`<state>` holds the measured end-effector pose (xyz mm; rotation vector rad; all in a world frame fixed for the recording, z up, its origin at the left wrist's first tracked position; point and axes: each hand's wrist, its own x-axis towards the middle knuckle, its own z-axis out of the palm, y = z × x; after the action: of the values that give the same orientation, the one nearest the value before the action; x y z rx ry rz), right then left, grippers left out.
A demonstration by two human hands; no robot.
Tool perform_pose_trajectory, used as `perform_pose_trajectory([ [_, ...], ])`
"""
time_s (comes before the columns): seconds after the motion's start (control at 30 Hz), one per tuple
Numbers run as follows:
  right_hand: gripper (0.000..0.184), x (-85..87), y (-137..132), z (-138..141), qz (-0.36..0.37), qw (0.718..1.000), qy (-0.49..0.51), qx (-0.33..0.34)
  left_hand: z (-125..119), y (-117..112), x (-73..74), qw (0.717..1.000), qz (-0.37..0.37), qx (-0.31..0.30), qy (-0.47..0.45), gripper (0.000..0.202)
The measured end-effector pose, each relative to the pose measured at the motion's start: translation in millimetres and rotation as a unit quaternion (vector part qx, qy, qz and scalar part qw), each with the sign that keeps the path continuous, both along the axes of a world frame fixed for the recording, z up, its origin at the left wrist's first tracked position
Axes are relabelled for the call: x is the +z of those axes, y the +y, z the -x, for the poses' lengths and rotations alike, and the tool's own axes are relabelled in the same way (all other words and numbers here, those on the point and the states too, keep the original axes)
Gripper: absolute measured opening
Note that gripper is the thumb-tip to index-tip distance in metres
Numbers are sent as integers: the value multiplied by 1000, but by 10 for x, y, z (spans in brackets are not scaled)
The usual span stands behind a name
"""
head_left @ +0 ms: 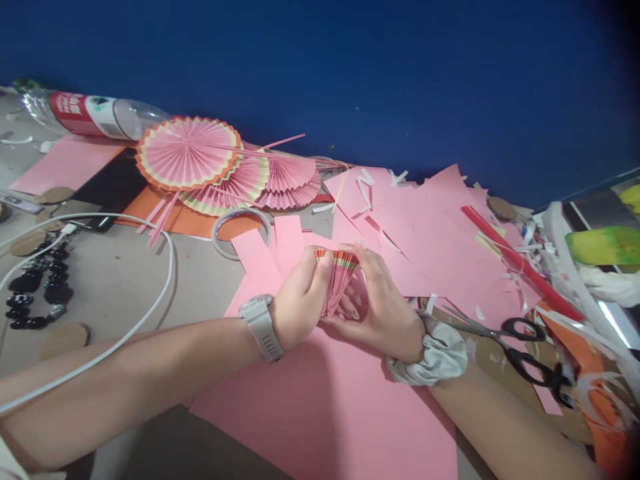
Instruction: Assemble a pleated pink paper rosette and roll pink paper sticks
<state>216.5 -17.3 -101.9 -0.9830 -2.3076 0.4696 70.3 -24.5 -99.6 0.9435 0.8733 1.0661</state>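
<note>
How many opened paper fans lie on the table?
3, overlapping in a row by the blue wall: large left fan, middle fan, small right fan. More may lie hidden under them.

- A deep blue wall [350, 67] fills the whole far side, plain and matte, with a few tiny pale specks.
- It meets the table [115, 287] along a line slanting down from far left to right.
- The table has a flat grey-beige top, seen best at the left.
- Light is even and soft, shadows faint; the upper right corner goes dark.
</note>
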Motion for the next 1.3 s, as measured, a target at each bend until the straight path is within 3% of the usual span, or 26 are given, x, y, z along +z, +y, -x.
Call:
perform_pose_trajectory([
  [0.17,98,-16,-5,-1,-15,1000,-7,3,-11,6,0,1000,24,3,7,21],
  [1.3,96,-19,-3,12,-9,1000,-10,2,6,7,7,999,2,-19,36,21],
])
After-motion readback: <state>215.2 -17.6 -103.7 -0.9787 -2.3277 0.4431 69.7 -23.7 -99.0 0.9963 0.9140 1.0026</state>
